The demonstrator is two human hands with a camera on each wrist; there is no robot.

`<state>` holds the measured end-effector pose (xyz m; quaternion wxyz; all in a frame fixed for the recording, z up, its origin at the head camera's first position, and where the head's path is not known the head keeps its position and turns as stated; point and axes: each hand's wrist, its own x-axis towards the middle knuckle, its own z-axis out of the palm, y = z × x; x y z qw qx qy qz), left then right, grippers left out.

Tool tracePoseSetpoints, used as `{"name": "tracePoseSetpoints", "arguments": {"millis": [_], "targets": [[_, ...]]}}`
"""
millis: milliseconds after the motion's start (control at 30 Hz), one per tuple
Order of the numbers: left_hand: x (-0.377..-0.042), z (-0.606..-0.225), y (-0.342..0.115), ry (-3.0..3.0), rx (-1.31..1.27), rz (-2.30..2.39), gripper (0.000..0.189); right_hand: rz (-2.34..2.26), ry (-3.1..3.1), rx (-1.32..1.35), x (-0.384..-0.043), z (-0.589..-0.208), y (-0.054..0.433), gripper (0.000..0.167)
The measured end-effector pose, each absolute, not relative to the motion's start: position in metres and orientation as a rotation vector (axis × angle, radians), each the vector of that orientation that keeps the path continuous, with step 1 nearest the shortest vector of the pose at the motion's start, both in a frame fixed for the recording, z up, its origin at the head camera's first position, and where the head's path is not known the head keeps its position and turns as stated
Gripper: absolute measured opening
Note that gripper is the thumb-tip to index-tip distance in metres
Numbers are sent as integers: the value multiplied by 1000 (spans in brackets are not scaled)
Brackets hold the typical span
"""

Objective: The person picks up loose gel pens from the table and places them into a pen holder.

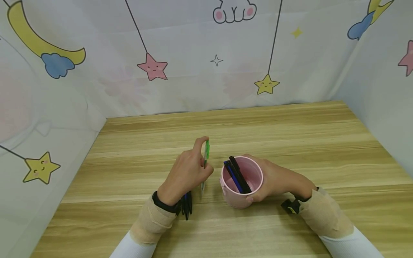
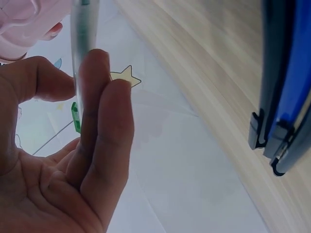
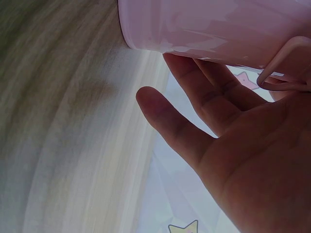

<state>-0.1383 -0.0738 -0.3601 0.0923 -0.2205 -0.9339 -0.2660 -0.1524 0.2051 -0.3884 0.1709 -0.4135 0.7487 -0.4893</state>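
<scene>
My left hand (image 1: 188, 166) holds a clear pen with a green end (image 1: 207, 148) upright between thumb and fingers, its index finger bent over the green end. In the left wrist view the pen's translucent barrel (image 2: 84, 34) runs up past the fingertips. To the right, my right hand (image 1: 274, 179) grips a small pink bucket (image 1: 238, 201) from its right side, thumb at the near side and fingers behind. Black pens (image 1: 239, 173) and a blue pen (image 1: 235, 176) lean inside the bucket. A wire handle (image 3: 284, 60) shows on the bucket's wall in the right wrist view.
Several dark pens (image 1: 186, 208) lie on the wooden table (image 1: 145, 139) beneath my left wrist, partly hidden by it; a blue pen (image 2: 294, 68) is among them. A white cloth (image 1: 193, 89) printed with stars and moons stands along the table's back and sides.
</scene>
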Motion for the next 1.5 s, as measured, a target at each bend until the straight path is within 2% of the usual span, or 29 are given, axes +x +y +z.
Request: {"name": "tracePoseSetpoints", "arguments": {"millis": [667,1500], "targets": [[-138,-358,-72,-2676,-659,-871,74,-1398,2109,-1150,-152,-385,204,96],[-137,-353,-70,-2636,-608,-1006,76,-1385,2116,-1184,-153,-387,204,92]]}}
